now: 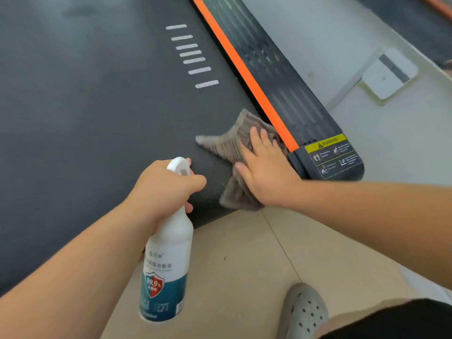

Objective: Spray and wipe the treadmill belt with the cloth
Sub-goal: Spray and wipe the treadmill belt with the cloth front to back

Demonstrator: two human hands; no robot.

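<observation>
Both hands working: right hand point(266, 172) grip spread flat, pressing the cloth point(232, 143) at 4 o'clock on the belt point(97, 106) to wipe, left hand point(166, 187) grip curled round the spray bottle point(168, 265), ready to squirt.

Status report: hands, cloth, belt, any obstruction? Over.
Left hand grips spray bottle. Right hand flat on grey cloth at treadmill belt's near right corner, beside orange strip. Nothing seen in the way.
</observation>
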